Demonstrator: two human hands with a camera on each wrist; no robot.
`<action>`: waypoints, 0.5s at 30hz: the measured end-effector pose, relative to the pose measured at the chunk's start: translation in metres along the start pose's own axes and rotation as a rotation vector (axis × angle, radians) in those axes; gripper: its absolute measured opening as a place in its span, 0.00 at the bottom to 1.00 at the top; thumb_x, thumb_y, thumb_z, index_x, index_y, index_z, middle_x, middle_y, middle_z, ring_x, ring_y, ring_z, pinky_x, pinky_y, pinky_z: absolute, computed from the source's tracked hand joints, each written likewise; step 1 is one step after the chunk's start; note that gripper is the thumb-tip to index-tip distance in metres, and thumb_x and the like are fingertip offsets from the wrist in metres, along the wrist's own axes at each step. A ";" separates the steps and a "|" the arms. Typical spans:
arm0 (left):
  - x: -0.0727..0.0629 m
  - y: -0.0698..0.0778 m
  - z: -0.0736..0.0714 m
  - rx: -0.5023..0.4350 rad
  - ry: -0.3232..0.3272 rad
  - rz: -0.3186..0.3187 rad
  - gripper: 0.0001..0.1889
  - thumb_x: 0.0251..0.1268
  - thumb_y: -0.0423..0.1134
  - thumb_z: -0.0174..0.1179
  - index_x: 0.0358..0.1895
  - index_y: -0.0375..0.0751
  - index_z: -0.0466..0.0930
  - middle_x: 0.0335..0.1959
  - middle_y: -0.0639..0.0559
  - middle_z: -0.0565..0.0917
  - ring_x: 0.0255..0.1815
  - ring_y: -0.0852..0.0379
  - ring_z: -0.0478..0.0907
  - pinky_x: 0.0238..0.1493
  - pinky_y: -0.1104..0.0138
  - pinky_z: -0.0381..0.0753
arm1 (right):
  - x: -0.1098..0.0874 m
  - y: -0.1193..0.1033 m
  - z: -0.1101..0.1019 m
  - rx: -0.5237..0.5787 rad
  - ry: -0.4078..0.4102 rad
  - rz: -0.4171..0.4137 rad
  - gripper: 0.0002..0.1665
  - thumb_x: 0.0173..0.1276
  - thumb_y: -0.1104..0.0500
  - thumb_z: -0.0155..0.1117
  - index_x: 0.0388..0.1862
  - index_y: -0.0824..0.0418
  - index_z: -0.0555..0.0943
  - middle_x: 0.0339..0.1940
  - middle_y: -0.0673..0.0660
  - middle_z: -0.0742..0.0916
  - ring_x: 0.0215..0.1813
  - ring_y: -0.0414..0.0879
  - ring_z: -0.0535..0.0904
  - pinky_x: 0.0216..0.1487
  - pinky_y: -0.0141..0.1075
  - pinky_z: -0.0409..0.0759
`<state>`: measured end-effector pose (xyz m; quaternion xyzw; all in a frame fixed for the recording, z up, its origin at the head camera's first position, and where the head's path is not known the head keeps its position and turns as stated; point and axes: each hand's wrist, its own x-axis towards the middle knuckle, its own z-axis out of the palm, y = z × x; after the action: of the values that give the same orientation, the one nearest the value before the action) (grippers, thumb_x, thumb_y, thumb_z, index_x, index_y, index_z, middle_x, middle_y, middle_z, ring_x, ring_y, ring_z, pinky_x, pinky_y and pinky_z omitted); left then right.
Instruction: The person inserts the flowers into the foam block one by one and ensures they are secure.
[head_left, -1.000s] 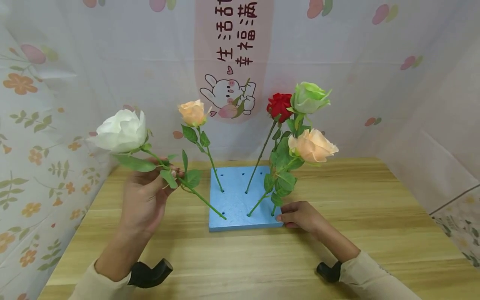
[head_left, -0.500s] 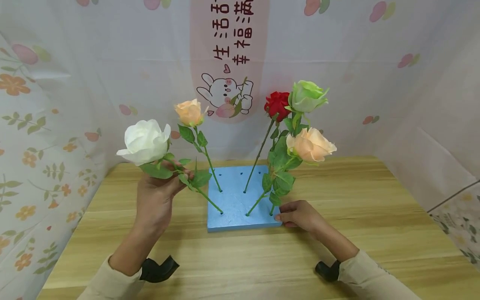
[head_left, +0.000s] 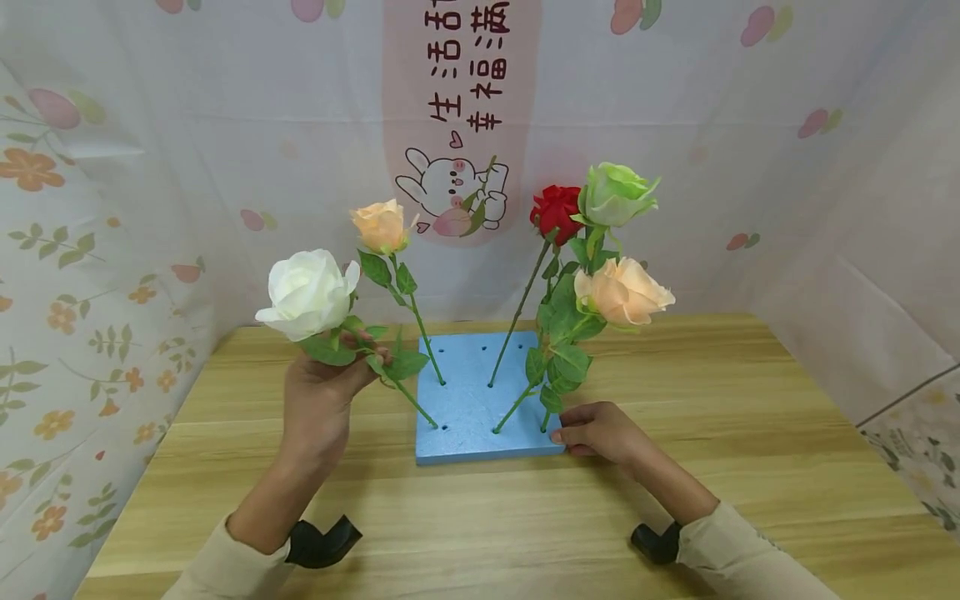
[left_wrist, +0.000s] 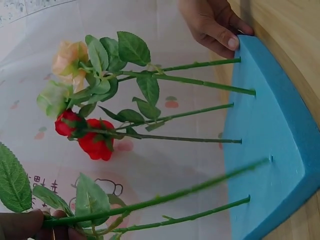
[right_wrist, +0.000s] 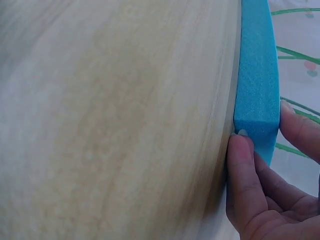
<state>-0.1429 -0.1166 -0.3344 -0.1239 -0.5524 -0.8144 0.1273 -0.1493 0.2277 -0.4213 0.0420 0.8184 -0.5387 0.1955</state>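
Note:
My left hand (head_left: 318, 408) pinches the leafy green stem of a white artificial rose (head_left: 309, 293), its bloom leaning left. The stem's lower tip is close beside the front-left hole of a blue board (head_left: 468, 412); in the left wrist view this stem (left_wrist: 170, 198) ends right by the hole (left_wrist: 271, 158). At the board's front right corner, my right hand (head_left: 603, 433) grips the edge, thumb on top and fingers against the side, as the right wrist view shows on the blue edge (right_wrist: 257, 75).
Standing in the board are a small peach rose (head_left: 381, 226), a larger peach rose (head_left: 626, 292), a green-white rose (head_left: 617, 196) and red blooms (left_wrist: 96, 140). Other holes (head_left: 483, 348) line the back. Under it lies a wooden table (head_left: 480, 525), with a printed curtain (head_left: 300, 167) behind.
My left hand has carried the white rose to the right, and its bloom is lower. The stem tip has shifted slightly left, past the front-left hole. The right hand has kept its place.

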 end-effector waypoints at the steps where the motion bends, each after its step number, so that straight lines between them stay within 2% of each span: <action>1: 0.000 0.000 0.001 0.008 -0.002 0.001 0.15 0.59 0.16 0.58 0.32 0.43 0.77 0.39 0.54 0.81 0.40 0.58 0.83 0.48 0.64 0.82 | 0.000 0.001 0.000 0.002 -0.004 0.000 0.34 0.60 0.59 0.71 0.60 0.78 0.74 0.47 0.61 0.85 0.44 0.45 0.84 0.47 0.41 0.83; 8: 0.001 -0.002 0.005 0.011 -0.022 -0.009 0.14 0.59 0.16 0.57 0.34 0.42 0.76 0.40 0.52 0.80 0.40 0.58 0.83 0.48 0.64 0.82 | 0.001 0.002 0.000 0.004 -0.006 0.001 0.34 0.60 0.59 0.71 0.60 0.78 0.74 0.45 0.59 0.86 0.44 0.46 0.84 0.47 0.41 0.83; 15: 0.004 -0.005 0.004 0.080 0.000 -0.018 0.11 0.61 0.17 0.57 0.37 0.38 0.74 0.39 0.51 0.79 0.40 0.57 0.83 0.47 0.63 0.82 | 0.002 0.001 -0.001 -0.001 -0.004 0.002 0.33 0.60 0.59 0.71 0.59 0.78 0.74 0.43 0.58 0.87 0.43 0.45 0.84 0.47 0.41 0.83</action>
<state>-0.1477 -0.1111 -0.3355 -0.1135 -0.5856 -0.7929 0.1247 -0.1506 0.2288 -0.4228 0.0415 0.8181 -0.5383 0.1978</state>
